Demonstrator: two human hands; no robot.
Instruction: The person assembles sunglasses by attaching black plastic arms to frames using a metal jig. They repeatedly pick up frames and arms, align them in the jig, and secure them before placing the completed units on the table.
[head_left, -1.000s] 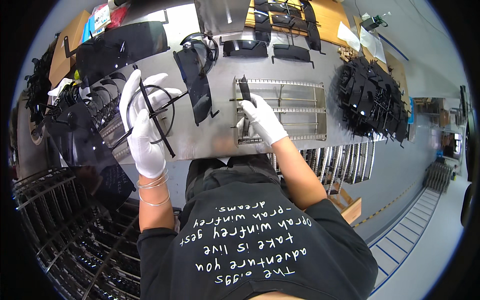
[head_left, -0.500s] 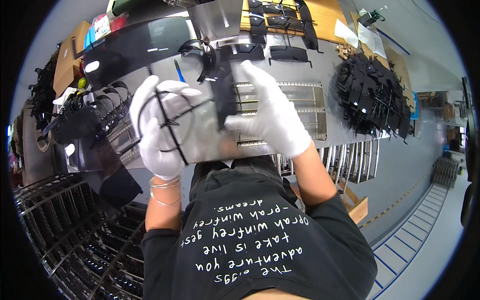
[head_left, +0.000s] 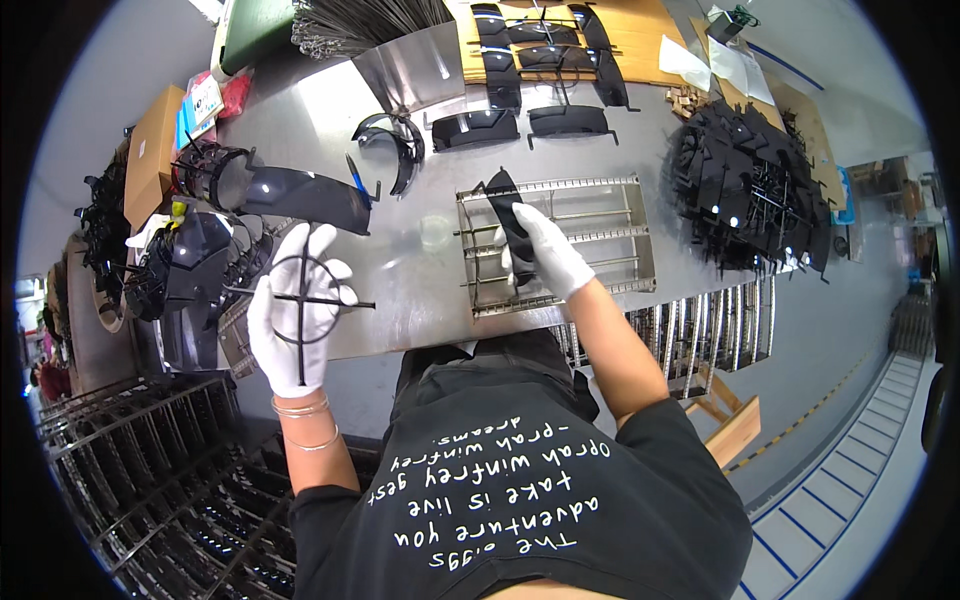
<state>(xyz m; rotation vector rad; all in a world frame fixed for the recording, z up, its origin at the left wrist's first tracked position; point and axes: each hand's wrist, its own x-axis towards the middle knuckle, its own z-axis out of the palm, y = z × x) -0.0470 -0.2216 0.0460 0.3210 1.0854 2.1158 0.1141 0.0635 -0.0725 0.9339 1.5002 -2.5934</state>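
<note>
Showing dark curved panels (head_left: 200, 250) bunched by the desk's (head_left: 400, 265) left edge. Holding a black ring-and-cross frame (head_left: 303, 299) in the gloved left hand (head_left: 288, 316), over the front edge near the left corner, curling the fingers halfway around it. Pinching a slanted black strip (head_left: 508, 213) between thumb and closed fingers of the gloved right hand (head_left: 555, 255), above the left end of a metal rack (head_left: 645, 250) beside the desk's front edge. Showing a heap of black parts (head_left: 740, 195) toward the right edge.
</note>
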